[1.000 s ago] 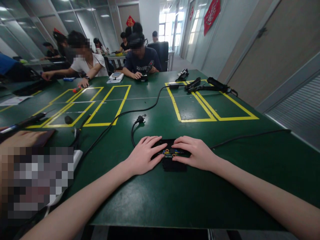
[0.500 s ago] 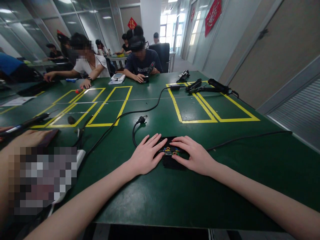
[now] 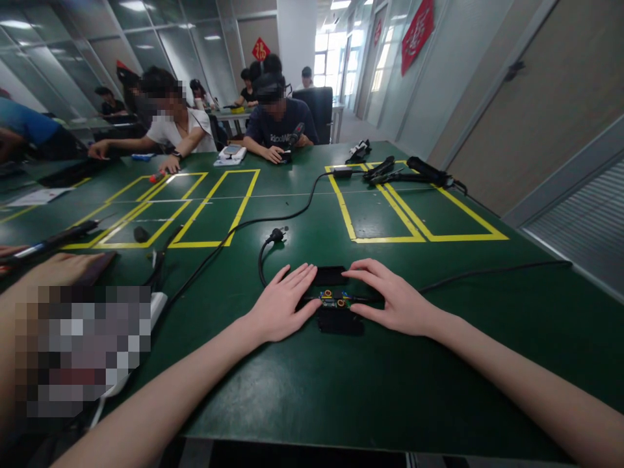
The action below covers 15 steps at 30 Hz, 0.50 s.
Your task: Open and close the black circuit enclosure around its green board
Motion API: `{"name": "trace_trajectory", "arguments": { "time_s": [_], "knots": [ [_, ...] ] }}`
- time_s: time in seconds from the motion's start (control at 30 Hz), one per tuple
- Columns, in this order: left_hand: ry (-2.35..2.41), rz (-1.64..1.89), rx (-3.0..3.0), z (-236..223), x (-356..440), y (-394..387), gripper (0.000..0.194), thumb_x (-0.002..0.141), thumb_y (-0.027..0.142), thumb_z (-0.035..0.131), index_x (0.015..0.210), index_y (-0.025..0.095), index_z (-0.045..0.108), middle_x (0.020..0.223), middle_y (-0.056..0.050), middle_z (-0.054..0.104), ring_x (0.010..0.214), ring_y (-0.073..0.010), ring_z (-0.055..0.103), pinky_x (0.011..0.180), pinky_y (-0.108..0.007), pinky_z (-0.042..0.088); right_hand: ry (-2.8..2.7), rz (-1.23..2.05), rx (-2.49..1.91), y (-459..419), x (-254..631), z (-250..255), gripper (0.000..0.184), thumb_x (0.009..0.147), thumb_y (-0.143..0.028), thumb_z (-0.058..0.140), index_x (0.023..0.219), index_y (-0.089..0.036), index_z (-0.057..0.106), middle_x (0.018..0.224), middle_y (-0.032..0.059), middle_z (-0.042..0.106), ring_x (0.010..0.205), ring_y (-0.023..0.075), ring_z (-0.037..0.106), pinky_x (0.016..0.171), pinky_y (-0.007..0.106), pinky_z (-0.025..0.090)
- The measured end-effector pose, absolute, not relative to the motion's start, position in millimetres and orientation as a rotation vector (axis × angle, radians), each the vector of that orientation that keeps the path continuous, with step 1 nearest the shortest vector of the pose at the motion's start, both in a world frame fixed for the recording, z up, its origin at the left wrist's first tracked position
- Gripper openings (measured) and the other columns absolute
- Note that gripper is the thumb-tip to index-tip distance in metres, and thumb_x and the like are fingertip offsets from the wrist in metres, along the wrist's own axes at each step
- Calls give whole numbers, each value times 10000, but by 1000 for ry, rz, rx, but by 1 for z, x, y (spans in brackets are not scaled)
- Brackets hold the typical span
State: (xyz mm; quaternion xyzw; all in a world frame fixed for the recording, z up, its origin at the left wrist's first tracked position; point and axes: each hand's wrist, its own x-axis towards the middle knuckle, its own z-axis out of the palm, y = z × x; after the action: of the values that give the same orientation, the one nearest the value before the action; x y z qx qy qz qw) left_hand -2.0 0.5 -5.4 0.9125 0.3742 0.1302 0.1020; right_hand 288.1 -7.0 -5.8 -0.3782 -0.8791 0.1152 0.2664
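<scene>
At the centre of the frame, just below the middle, the circuit board lay between two black case halves. My left hand had its fingers bunched narrowly, thumb apart, at its left; my right hand curved widely open at its right.
</scene>
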Motion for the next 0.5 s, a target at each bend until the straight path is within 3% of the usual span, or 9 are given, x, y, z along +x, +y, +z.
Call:
{"name": "trace_trajectory", "arguments": {
  "time_s": [0.5],
  "knots": [
    [1169, 362, 2680, -5, 3, 2, 506, 1139, 411, 334, 1593, 215, 439, 1632, -105, 473, 1559, -231, 400, 1294, -529, 295, -2405, 336, -1010, -3, 289, -11, 409, 1015, -430, 594, 1376, -241, 633, 1327, 153, 644, 1230, 310, 640, 1038, 539, 564]
  ]
}}
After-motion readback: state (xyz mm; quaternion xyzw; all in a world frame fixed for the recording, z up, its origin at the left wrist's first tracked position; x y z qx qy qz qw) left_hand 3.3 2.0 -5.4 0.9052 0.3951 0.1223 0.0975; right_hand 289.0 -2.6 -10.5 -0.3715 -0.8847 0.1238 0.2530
